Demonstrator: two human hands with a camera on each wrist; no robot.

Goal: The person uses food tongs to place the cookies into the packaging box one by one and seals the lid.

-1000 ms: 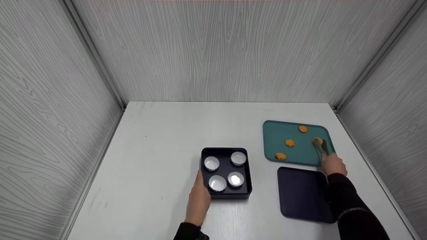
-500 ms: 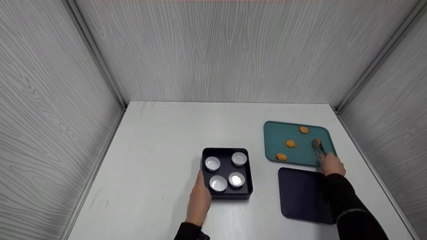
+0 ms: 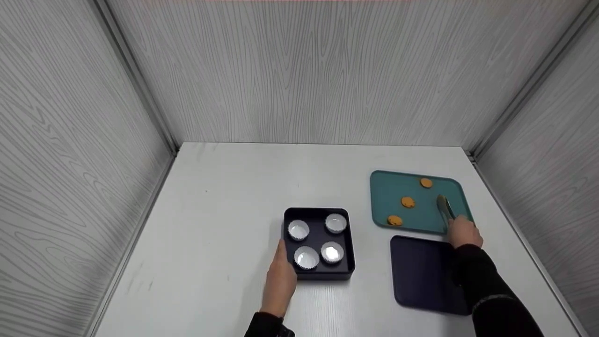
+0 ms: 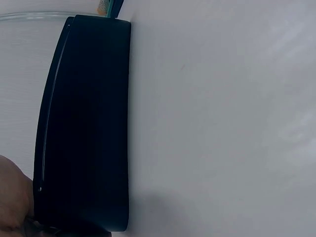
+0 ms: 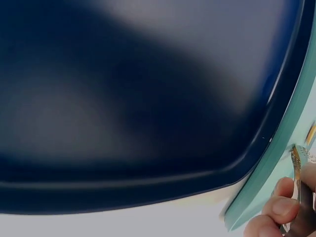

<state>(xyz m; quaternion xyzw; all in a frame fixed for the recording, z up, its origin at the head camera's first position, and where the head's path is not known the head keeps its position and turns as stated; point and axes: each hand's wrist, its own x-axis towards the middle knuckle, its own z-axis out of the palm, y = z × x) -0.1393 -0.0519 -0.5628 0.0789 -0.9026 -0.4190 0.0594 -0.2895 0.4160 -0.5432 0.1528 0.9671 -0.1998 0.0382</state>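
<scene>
One left hand (image 3: 279,285) keeps its fingers straight against a dark box (image 3: 325,275). Four white cups (image 3: 306,258) sit inside. Next is a green tray (image 3: 386,192) with orange cookies (image 3: 407,202), behind a flat dark tray (image 3: 423,276). Over the green tray's right part are tongs (image 3: 442,206), pinched in the right hand's (image 3: 464,232) fingers.

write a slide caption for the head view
Left hand against a dark box of four white cups; right hand holding tongs over a green tray of cookies.
</scene>
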